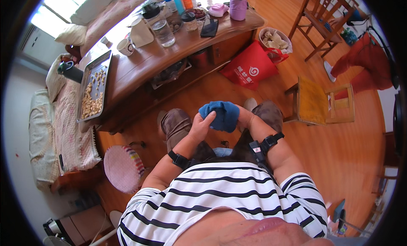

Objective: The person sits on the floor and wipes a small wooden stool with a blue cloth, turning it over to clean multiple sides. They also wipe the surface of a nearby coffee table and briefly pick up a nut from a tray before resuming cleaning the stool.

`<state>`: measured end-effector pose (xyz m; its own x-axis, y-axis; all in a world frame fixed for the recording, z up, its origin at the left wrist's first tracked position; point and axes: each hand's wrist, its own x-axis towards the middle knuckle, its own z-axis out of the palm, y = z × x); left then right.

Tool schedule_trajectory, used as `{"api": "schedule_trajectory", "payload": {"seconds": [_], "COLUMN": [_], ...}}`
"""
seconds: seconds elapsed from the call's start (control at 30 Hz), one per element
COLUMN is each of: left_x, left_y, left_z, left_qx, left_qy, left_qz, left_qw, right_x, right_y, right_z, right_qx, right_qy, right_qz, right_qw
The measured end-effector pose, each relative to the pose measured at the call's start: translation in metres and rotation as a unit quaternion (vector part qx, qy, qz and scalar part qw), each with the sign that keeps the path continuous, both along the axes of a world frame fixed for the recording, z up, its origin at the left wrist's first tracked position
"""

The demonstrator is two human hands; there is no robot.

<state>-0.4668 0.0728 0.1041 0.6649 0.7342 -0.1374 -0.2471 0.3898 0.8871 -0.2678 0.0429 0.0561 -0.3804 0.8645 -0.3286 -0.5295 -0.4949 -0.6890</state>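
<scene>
A crumpled piece of blue fabric, perhaps a sock or another small garment, is held up between my two hands over my lap. My left hand pinches its near left side, with the thumb lying on top. From the right, my right hand meets the fabric; its fingers are hidden behind or inside the folds. Lower down, between my thighs, a light blue cloth shows.
Ahead stands a wooden table with a metal tray of nuts or similar pieces, a water jug and a phone. A red bag, a small wooden chair and a round pink stool surround me. Another person's legs are at right.
</scene>
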Motion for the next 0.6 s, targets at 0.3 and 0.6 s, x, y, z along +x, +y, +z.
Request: {"api": "schedule_trajectory", "payload": {"seconds": [0.3,0.6], "left_x": [-0.004,-0.032], "left_y": [-0.016,-0.019], "left_z": [0.008,-0.022], "left_qx": [-0.039,-0.106], "left_qy": [0.115,0.028], "left_qz": [-0.068,0.078], "left_qw": [0.99,0.991], "right_x": [-0.003,-0.009], "right_y": [-0.011,0.015], "right_z": [0.036,0.014], "right_qx": [0.047,0.087], "right_qy": [-0.182,-0.199], "right_qz": [-0.006,-0.059], "right_qw": [0.982,0.974]}}
